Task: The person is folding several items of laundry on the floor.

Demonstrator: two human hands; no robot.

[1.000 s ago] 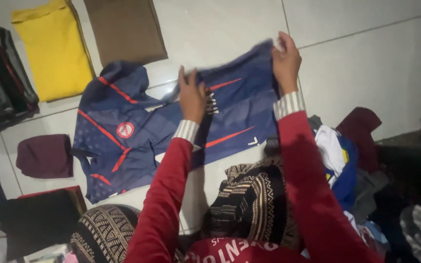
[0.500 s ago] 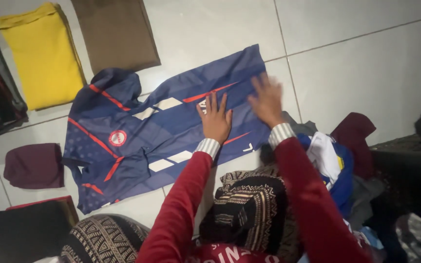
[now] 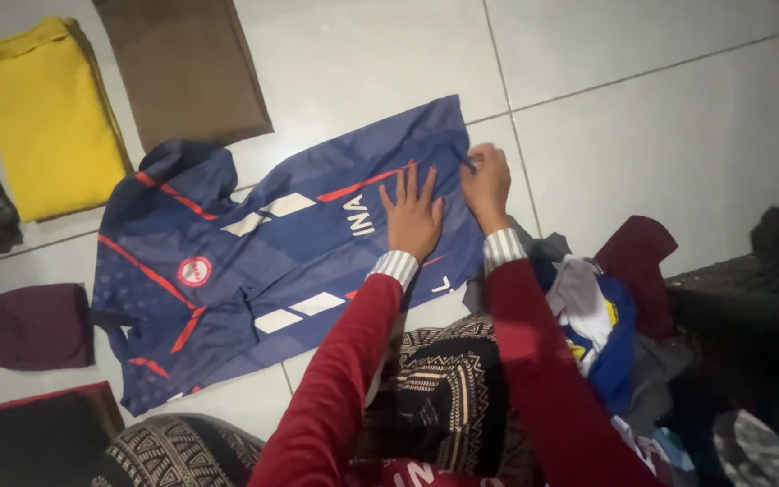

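Navy sports jersey (image 3: 272, 261) spread flat on the white tiled floor (image 3: 660, 135), lying diagonally, collar end toward the floor's left edge, hem end toward the centre, directly under both hands. Left hand (image 3: 414, 216) pressed palm-down on the hem end, fingers spread apart and flat, clamped on nothing. Right hand (image 3: 487, 182) just beside it at the jersey's far hem corner, fingers curled together on the cloth edge; whether pinching the fabric or merely pressing it, impossible to tell. Jersey cloth smooth, thin and slightly glossy, dark blue with red diagonal piping, white slanted bars, a round red-and-white badge near the chest and a dotted pattern along the nearer side; short sleeve folded at the far collar end. Both forearms in red sleeves with grey-and-white striped ribbed cuffs. Folded yellow garment (image 3: 42, 122) and folded brown cloth (image 3: 182, 68) at the floor's far left corner, both rectangular, matte. Small maroon folded piece (image 3: 33, 326) near the left edge, well apart from the jersey. Black fabric with cream geometric print (image 3: 435, 397) at the near edge, beneath the arms. Loose heap of mixed clothes (image 3: 615, 316), blue, white, maroon and grey, crumpled, toward the right edge, touching the jersey's hem end.
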